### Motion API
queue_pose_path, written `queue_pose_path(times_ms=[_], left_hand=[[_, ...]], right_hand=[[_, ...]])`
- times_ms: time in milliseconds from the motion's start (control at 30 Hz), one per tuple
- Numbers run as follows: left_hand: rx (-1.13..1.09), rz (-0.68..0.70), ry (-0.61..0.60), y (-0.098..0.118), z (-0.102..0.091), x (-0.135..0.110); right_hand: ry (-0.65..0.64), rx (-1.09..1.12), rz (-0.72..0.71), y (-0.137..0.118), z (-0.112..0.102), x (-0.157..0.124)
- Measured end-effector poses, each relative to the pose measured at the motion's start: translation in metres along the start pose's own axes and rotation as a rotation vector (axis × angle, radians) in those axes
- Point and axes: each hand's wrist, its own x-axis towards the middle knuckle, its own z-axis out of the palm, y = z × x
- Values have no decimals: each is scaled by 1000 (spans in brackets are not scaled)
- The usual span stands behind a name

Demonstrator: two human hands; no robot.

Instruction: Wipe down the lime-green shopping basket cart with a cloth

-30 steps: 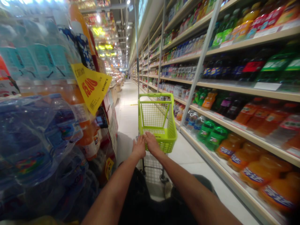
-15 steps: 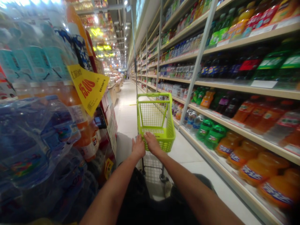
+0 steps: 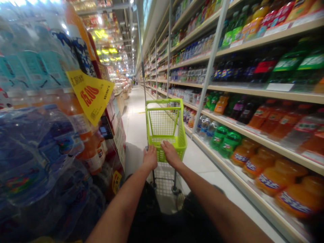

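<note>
A lime-green shopping cart (image 3: 181,135) with an empty basket stands upright in front of me in the aisle. My left hand (image 3: 151,157) is closed over the left end of its near edge. To the right of it, my right hand (image 3: 169,152) is closed on the same edge, nearer the middle. Both sets of fingertips reach over the rim, and the backs of the hands hide the part beneath. A thin dark pole (image 3: 143,69) rises from the cart's left side. Below the basket, the dark wheeled frame (image 3: 164,179) shows between my legs.
Shelves (image 3: 253,91) of bottled drinks line the right side, with orange soda bottles (image 3: 270,179) at floor level. Shrink-wrapped bottle packs (image 3: 37,152) are stacked close on the left, under a yellow price sign (image 3: 89,94). A pale tiled floor (image 3: 134,104) runs ahead.
My right hand has shifted a little rightward along the cart's near edge, widening the gap between my hands. The whole scene has slid slightly left in view.
</note>
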Motion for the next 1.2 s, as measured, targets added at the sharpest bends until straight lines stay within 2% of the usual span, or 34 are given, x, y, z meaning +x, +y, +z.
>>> queue_pose_path(times_ms=[167, 300, 433, 533, 633, 700, 800, 967, 1067, 1200], left_hand=[[40, 47, -46, -1, 1, -1], [53, 47, -69, -5, 2, 0], [46, 39, -72, -3, 4, 1], [51, 25, -67, 0, 7, 1], [72, 27, -74, 0, 6, 2], [85, 36, -83, -2, 4, 1], [99, 44, -90, -4, 0, 0], [106, 31, -78, 1, 0, 0], [102, 48, -15, 10, 4, 2], [110, 93, -1, 17, 6, 4]], right_hand=[[-23, 35, -98, -8, 7, -1], [3, 6, -95, 15, -1, -10], [37, -26, -19, 29, -6, -16], [47, -15, -8, 16, 1, -12], [17, 20, -63, -1, 9, -5], [2, 33, -92, -3, 9, -4], [9, 20, -77, 12, -2, -11], [25, -18, 28, 44, -25, -28], [29, -2, 43, 35, -22, -26], [4, 56, -42, 7, -6, -13]])
